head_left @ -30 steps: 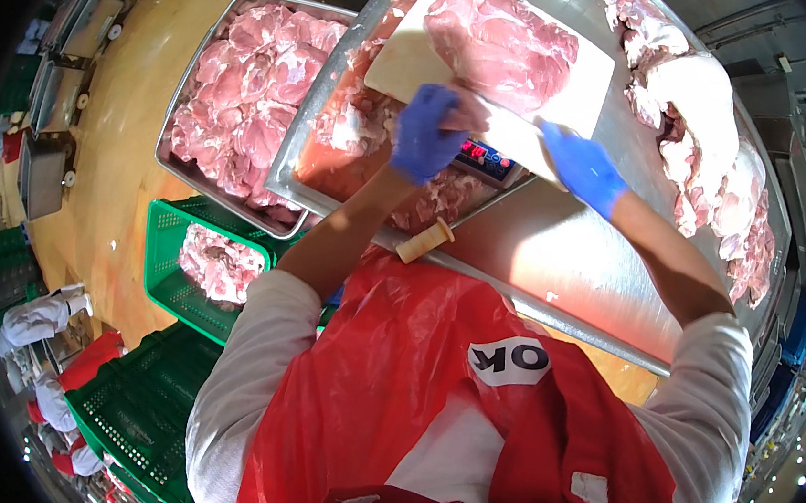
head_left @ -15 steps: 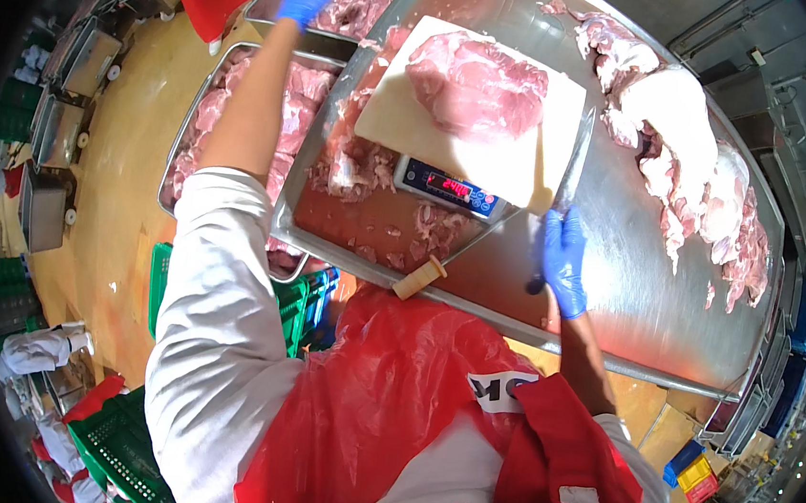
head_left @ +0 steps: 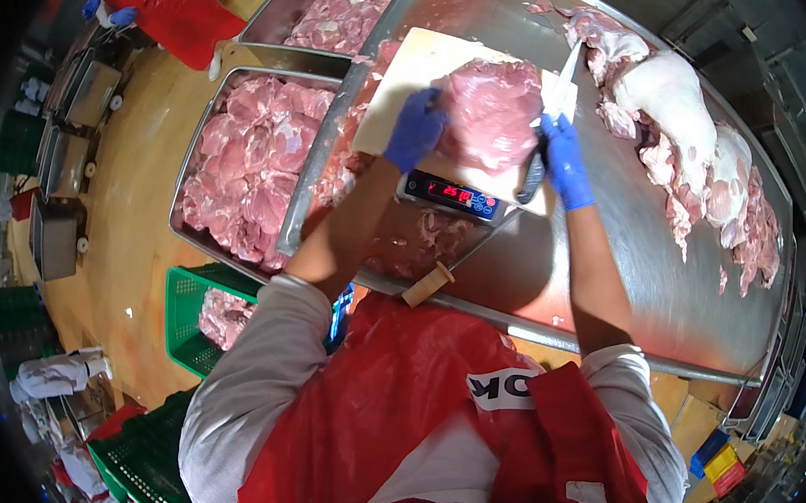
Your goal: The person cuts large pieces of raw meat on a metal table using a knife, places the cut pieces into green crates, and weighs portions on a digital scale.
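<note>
The blue-gloved left hand (head_left: 415,130) has returned from the far tray, fingers spread flat on the pink meat slab (head_left: 492,111); the blue-gloved right hand (head_left: 564,162) now grips the black-handled knife (head_left: 547,120) beside the scale's red-lit display (head_left: 453,195).

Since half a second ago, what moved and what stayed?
The left hand came back from the far-left trays and now rests on the left edge of the meat slab. The right hand, which was low at the table's near edge, moved up to the cutting board and now grips a knife at the slab's right side. The slab, the board and the scale stayed put.
</note>
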{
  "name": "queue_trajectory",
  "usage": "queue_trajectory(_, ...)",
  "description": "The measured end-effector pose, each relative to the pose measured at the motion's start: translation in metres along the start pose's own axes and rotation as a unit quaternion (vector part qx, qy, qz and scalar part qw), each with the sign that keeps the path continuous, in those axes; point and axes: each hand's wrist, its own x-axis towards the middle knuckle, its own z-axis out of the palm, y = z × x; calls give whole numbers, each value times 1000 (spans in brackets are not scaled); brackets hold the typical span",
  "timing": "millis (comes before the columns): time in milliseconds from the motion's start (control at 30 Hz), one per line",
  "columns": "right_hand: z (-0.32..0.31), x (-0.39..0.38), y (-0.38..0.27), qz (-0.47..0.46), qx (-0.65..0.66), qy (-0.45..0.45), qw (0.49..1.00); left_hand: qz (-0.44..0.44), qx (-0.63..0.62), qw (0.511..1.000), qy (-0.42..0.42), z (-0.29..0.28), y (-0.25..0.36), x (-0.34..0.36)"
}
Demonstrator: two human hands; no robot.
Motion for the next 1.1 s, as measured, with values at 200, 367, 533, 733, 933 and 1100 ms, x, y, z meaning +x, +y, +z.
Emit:
queue_trajectory(200, -28, 6, -58, -71, -310, -43, 947, 96, 5, 989, 109, 0, 5, -68)
queue_trajectory(367, 31, -78, -64, -90, -405, -67, 907, 48, 64, 984, 161, 5, 41, -86)
queue_trajectory(533, 101, -86, -39, -137, -466, -159, 860, -17, 107, 981, 163, 15, 51, -77)
queue_trajectory(733, 109, -78, -34, -150, -563, -191, 790, 28, 81, 976, 199, 18, 45, -75)
queue_trajectory(933, 41, -147, -26, -64, -666, -203, 714, -2, 108, 975, 196, 9, 38, -77)
queue_trajectory(1100, -23, -194, -83, -11, -735, -264, 625, -9, 116, 958, 260, -25, 33, -62)
